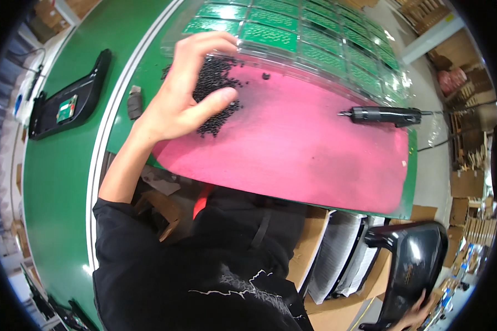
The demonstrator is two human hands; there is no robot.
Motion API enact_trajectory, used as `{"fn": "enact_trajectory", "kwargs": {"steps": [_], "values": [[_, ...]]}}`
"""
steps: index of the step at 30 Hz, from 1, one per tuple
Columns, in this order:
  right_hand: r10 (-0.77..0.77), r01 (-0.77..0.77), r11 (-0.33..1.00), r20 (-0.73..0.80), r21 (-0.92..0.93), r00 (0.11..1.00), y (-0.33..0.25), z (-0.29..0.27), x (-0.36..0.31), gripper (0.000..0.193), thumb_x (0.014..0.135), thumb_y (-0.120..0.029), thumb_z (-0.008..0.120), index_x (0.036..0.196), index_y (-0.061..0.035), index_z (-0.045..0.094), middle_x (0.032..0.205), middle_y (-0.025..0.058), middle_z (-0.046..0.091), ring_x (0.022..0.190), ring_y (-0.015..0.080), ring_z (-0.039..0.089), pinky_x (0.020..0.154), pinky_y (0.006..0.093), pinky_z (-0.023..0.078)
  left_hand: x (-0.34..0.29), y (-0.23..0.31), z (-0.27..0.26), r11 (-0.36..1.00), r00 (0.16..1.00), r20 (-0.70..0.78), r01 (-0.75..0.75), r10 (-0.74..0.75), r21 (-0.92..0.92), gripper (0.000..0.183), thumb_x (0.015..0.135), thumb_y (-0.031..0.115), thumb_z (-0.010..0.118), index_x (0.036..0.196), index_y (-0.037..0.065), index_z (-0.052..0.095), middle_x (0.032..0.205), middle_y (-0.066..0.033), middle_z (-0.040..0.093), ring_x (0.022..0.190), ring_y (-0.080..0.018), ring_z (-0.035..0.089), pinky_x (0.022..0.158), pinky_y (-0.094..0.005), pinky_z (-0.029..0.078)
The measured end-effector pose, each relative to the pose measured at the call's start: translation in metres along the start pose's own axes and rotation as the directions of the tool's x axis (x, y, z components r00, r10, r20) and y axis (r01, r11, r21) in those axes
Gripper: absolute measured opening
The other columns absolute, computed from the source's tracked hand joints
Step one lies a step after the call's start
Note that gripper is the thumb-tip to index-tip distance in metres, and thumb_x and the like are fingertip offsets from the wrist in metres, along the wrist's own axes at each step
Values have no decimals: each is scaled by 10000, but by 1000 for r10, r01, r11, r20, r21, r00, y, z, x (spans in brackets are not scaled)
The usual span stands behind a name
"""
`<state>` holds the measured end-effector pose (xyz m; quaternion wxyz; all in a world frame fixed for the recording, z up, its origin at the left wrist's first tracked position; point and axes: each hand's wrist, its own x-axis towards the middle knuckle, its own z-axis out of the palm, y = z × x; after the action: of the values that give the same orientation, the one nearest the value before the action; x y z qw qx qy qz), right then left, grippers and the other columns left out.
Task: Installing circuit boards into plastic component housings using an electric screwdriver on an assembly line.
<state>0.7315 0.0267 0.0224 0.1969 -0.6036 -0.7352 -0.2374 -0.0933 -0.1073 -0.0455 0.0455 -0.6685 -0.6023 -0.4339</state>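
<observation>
My left hand point(185, 91) hovers over a heap of small black screws point(215, 107) on the pink mat point(292, 149). Its thumb stands away from the curved fingers, and nothing shows between them. Down at the lower right, my right hand point(417, 313) grips the lower end of a glossy black plastic housing point(417, 259), beside an open cardboard box. A black electric screwdriver point(384, 115) lies on the mat's right side, its bit pointing left. One small round black piece point(266, 76) sits apart from the heap.
Clear plastic trays of green circuit boards point(270, 36) line the mat's far edge. To the left, a green belt point(61, 182) carries another black housing point(72, 105) with a small green board in it. The cardboard box point(309, 243) holds wrapped parts below the table edge.
</observation>
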Motion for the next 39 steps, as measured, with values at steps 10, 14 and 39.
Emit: {"fn": "enact_trajectory", "kwargs": {"steps": [10,14,39], "values": [[-689,487,650,182,583,702,-421,81,146,416,705,-272,848,928,-33,590,858,118,642,739,309,661,626,388,516,47,64,85,985,929,366,21,44,-172,466,851,207,706,1234,11,528,1198,-156,571,1155,-333,530,988,-421,437],[-759,468,415,14,780,651,-495,91,158,491,805,-291,768,1169,-36,558,1104,153,623,999,327,637,859,397,517,47,36,77,999,886,461,40,-49,28,172,826,177,683,890,17,679,897,-131,686,924,-349,650,744,-464,526],[-739,640,298,-253,709,624,-737,157,193,365,966,-182,486,1302,-52,546,1148,151,613,1199,321,490,1070,558,288,56,-23,62,896,812,-536,-36,-233,-443,316,899,168,428,1104,14,243,1073,-119,343,987,-192,348,982,-349,295]]}}
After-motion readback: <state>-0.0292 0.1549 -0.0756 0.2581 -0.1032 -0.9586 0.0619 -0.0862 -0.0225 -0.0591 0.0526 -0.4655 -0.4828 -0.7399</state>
